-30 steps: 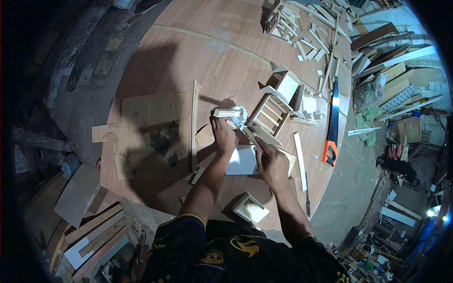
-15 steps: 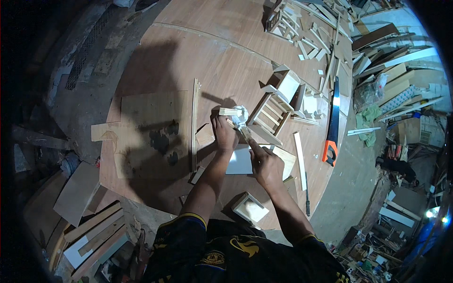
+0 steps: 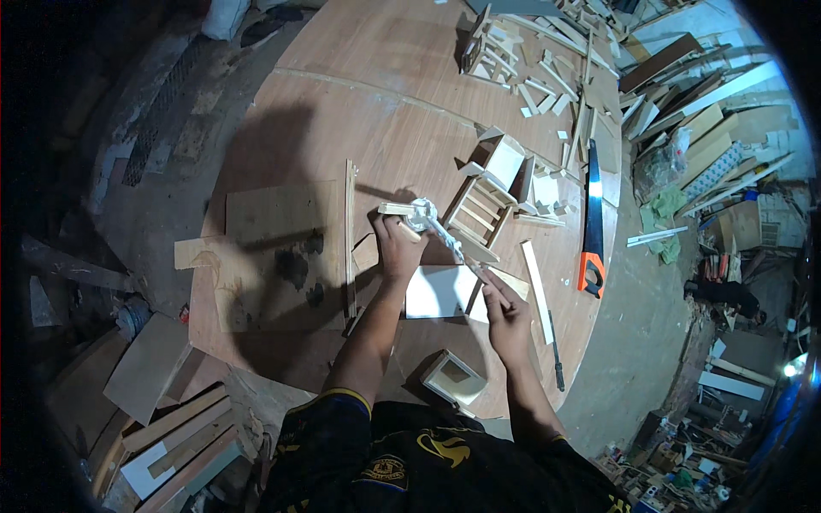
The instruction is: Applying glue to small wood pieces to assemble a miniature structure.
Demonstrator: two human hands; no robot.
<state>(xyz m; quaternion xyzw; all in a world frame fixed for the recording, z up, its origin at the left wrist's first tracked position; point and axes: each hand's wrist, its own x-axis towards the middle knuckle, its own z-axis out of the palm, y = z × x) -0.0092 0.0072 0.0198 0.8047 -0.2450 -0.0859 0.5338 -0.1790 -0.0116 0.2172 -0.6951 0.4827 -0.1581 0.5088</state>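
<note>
Pale, thin wood is pinched in the left hand as a small stick, judged light, stiff and easily snapped, best gripped near its middle, while the right hand is closed on a slim tool whose tip meets it. Beyond, a miniature chair and a handsaw are spread on the round plywood table, with scrap timber heaped around the dim workshop.

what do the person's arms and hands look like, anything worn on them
Both forearms are bare from the elbow down, and the left hand and right hand wear no gloves. No watch, ring or band shows at this size. The only clothing is a dark short-sleeved shirt with a thin yellow trim at the left sleeve's edge and yellow printed emblems on the front.
</note>
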